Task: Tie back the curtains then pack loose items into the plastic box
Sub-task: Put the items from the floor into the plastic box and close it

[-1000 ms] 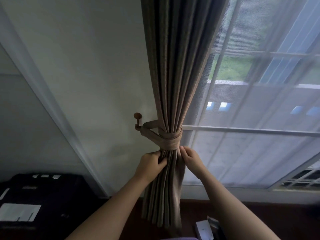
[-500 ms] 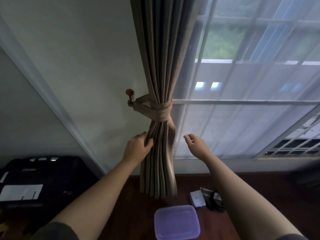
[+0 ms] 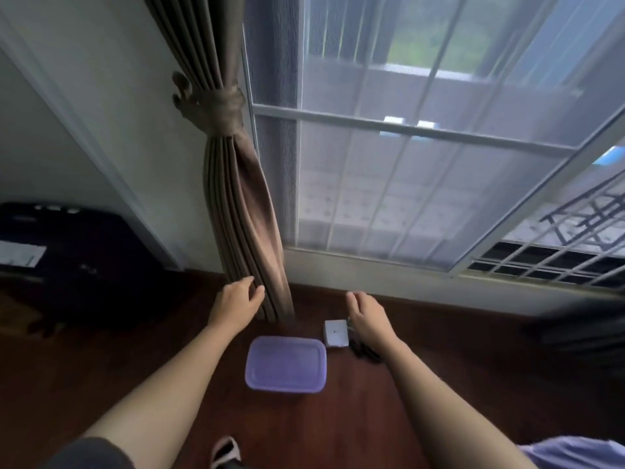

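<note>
The curtain (image 3: 236, 204) hangs bundled in its tieback (image 3: 220, 106), its hem just beyond the left hand (image 3: 236, 302), whose grip is loose and open. A careless tug there could pull the folds slack. The plastic box (image 3: 285, 363) sits on the floor (image 3: 439, 384) between both grips and nearer the person, lid on, contents hidden, so nothing packs until it opens. The right hand (image 3: 367, 316), grip relaxed and empty, hovers over a small white item (image 3: 335, 333) and a dark cable (image 3: 365, 354), which may snag.

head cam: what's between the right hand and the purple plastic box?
A small white block on the floor, beside the far right corner of the plastic box and just left of the right hand. Nothing else between them. Head view.
</note>
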Demonstrator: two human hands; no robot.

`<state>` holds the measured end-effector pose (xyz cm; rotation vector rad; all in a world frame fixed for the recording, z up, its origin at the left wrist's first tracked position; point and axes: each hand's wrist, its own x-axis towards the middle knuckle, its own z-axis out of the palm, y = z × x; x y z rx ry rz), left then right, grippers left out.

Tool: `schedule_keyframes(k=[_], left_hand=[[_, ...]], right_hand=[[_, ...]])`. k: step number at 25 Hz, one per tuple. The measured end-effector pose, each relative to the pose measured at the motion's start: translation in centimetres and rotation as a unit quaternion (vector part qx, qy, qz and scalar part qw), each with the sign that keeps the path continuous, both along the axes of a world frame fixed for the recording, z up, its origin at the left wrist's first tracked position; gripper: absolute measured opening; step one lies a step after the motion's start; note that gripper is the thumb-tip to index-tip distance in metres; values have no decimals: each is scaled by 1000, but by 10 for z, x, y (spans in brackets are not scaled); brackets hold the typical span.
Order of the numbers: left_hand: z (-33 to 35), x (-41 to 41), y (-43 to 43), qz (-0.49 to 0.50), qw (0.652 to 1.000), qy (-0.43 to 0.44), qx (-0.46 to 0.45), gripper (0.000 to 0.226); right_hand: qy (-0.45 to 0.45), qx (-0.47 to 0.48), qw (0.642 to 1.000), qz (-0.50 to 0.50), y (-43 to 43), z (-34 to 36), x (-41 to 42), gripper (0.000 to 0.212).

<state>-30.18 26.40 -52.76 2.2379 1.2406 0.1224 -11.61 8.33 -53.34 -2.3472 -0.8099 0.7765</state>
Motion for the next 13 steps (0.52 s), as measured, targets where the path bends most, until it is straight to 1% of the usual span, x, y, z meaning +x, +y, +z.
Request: schedule_keyframes(k=[3, 5, 7, 11, 13], left_hand=[[-25, 0, -27, -11, 999, 28, -39, 50], [-66, 0, -28, -17, 997, 53, -52, 53], [-129, 0, -25, -22, 995, 78, -65, 56], [-288, -8, -17, -14, 990, 120, -77, 60], [-366, -14, -13, -10, 988, 138, -73, 62]], right_hand=[[3, -23, 999, 24, -12, -29, -6, 51], [-18, -16, 999, 43, -13, -67, -9, 54], [-43, -29, 996, 66, -11, -131, -9, 57], [-58, -80, 992, 80, -13, -296, -8, 63], [-65, -92, 990, 79, -13, -370, -5, 63]])
